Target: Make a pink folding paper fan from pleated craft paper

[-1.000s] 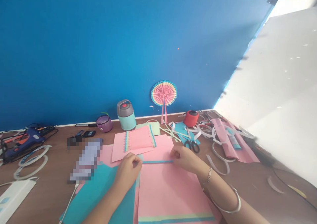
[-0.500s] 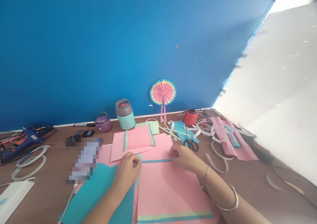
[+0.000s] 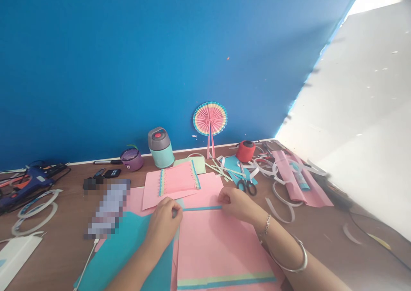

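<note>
A pink sheet (image 3: 221,244) lies before me, with green and blue bands along its near edge and a narrow blue strip (image 3: 202,208) along its far edge. My left hand (image 3: 165,222) is closed at the left end of that far edge, fingertips pinched on it. At the right end, my right hand (image 3: 236,203) is closed on the same edge, fingers curled. A teal sheet (image 3: 128,244) lies under my left forearm. Beyond the hands rests a pleated pink paper piece (image 3: 180,179) with blue and yellow borders.
Scissors (image 3: 246,186) lie beyond my right hand, near paper strips and a red round object (image 3: 245,151). A round paper fan (image 3: 210,119) leans on the wall. A teal jar (image 3: 162,154), phone (image 3: 109,207) and glue gun (image 3: 30,184) are to the left.
The view has shifted very slightly. Both hands keep the same places on the far edge of the pink sheet.
</note>
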Demonstrator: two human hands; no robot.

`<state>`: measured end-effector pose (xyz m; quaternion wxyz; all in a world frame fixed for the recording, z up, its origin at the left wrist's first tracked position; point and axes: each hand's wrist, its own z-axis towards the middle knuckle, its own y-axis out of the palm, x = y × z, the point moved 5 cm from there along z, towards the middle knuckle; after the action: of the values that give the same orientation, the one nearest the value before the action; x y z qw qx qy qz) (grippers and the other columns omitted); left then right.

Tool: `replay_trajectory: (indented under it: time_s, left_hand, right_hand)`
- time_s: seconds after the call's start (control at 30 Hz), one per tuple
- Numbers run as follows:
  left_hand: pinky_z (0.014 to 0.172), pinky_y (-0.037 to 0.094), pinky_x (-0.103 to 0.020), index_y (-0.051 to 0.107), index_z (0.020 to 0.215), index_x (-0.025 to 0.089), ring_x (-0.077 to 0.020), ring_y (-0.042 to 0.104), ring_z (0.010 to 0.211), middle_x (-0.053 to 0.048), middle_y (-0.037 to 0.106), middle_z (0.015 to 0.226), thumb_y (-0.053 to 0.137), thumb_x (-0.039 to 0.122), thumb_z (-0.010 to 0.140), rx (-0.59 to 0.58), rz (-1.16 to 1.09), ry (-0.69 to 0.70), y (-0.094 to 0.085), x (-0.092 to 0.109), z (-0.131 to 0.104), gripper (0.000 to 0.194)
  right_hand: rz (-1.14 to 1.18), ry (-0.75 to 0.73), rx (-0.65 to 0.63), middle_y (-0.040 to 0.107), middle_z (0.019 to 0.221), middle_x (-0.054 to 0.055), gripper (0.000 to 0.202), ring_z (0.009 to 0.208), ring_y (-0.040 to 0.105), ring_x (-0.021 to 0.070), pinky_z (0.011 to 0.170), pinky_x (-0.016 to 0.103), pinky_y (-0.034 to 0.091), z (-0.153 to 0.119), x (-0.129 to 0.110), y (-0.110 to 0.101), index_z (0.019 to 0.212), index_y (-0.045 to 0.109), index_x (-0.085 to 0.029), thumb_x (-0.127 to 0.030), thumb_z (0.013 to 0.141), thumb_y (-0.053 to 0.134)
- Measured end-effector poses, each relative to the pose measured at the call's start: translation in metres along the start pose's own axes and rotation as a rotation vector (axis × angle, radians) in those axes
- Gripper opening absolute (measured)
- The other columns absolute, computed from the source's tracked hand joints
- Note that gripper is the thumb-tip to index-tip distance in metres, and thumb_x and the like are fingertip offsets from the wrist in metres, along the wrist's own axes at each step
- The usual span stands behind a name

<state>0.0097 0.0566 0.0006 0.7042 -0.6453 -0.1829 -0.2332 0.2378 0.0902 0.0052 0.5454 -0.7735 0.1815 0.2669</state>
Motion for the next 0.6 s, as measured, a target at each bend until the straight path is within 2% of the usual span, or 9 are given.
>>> replay_trajectory:
  time_s: [0.6]
  left_hand:
    - [0.068, 0.043, -0.030, 0.049, 0.064, 0.022, -0.0191, 0.057, 0.077, -0.002, 0.057, 0.076, 0.042, 0.017, 0.076, 0.006, 0.050, 0.013, 0.0026, -0.0010, -0.0013, 0.015]
  right_hand:
    - [-0.009, 0.020, -0.014, 0.065, 0.078, 0.003, 0.028, 0.071, 0.057, 0.0143, 0.055, 0.020, 0.035, -0.0006, -0.0008, 0.0009, 0.080, 0.061, -0.016, -0.001, 0.059, 0.050]
